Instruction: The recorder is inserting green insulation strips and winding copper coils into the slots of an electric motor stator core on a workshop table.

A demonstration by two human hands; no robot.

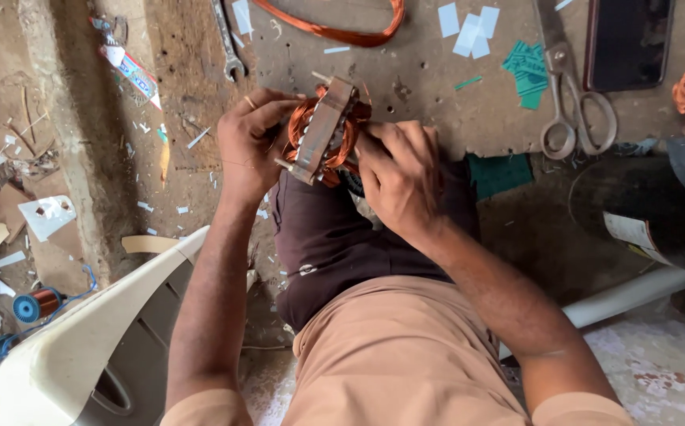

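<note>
Copper-wound motor stator with a grey laminated steel core (pixel 323 132) sits between your two hands, at the near edge of the worn brown work board (pixel 437 87), above your dark-trousered knee. Your left hand (pixel 249 142) curls round its left side, fingers bent and gripping the coil and core. Your right hand (pixel 396 175) clamps the right side, fingers folded over the windings. Both forearms reach forward from the bottom of view. On the board: steel scissors (pixel 567 118) to the right, a loose copper wire loop (pixel 342 31) beyond, a spanner (pixel 226 43) up left, white paper slips (pixel 469 31). White plastic chair (pixel 66 347) lower left. Stator stands tilted on edge, flat face leaning left, long side running upper right to lower left.
</note>
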